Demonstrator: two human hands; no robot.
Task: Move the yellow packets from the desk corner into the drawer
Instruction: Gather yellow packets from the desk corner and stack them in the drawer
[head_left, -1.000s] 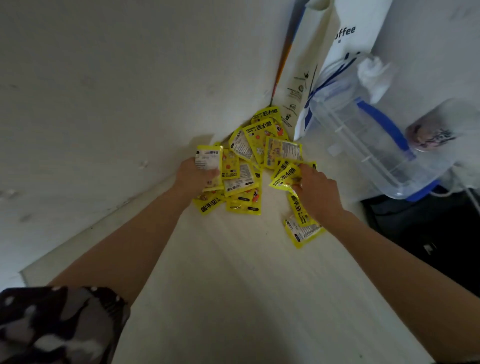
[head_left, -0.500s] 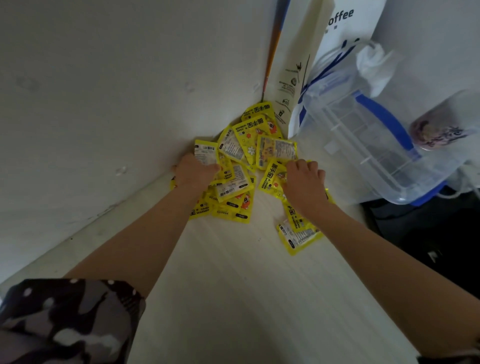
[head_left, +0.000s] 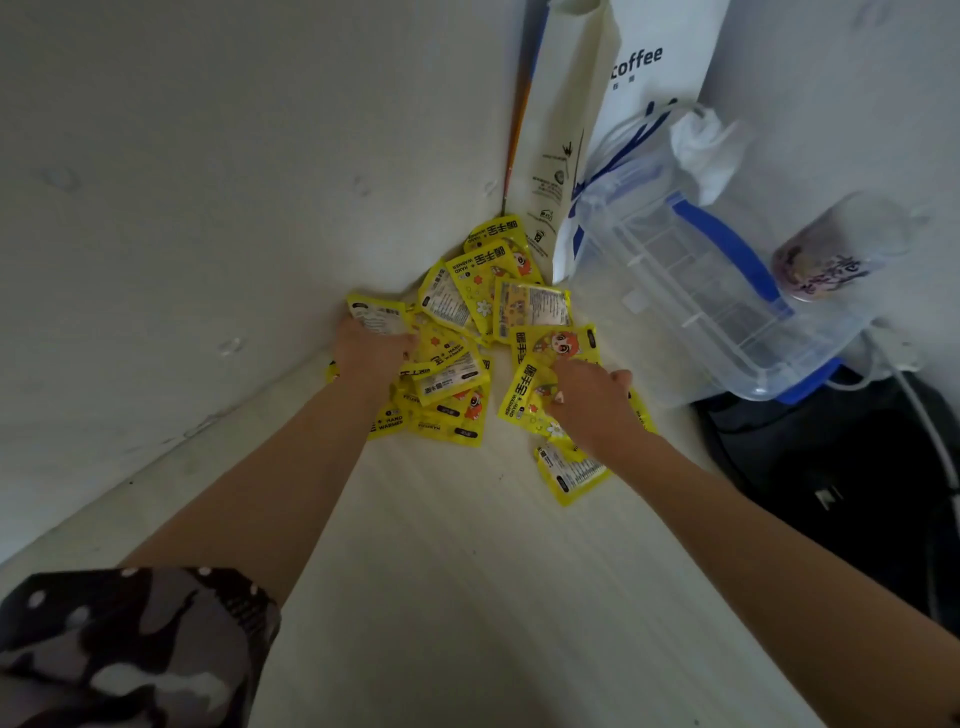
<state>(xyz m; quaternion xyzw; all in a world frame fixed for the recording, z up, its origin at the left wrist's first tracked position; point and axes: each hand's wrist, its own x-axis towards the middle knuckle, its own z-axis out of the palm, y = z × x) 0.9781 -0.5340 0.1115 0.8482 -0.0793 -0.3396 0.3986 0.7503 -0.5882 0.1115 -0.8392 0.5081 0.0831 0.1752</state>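
Presently we record a heap of yellow hand-warmer packets (head_left: 480, 332) piled in the desk corner where the pale desk top (head_left: 467, 597) meets two white walls; some lie face up with a cartoon figure and "HAND WARMER" print, others show their printed backs. Our left hand (head_left: 371, 351) sits on the left side of the heap, knuckles toward the camera, its fingers curled down into the packets beside the wall; we read it as gripping several, though the fingertips themselves are hidden. Our right hand (head_left: 589, 397) lies on the right side of the heap, fingers bent over a packet whose front faces left, the thumb against that packet's edge. One separate packet (head_left: 571, 473) lies flat, nearer us than the rest, partly under the right wrist. No drawer shows in this view. Other items: a white paper bag (head_left: 636, 67) lettered "coffee", standing upright against the far wall just behind the heap; a thin orange-and-blue stick (head_left: 517, 140) leaning in the wall corner; a clear plastic storage box (head_left: 691, 291) with blue handle and latches, tilted, just right of the heap; a cup with a purple printed label (head_left: 831, 249) lying beyond the box; a dark bag (head_left: 841, 483) at lower right; a camouflage sleeve (head_left: 130, 644) on the left arm.
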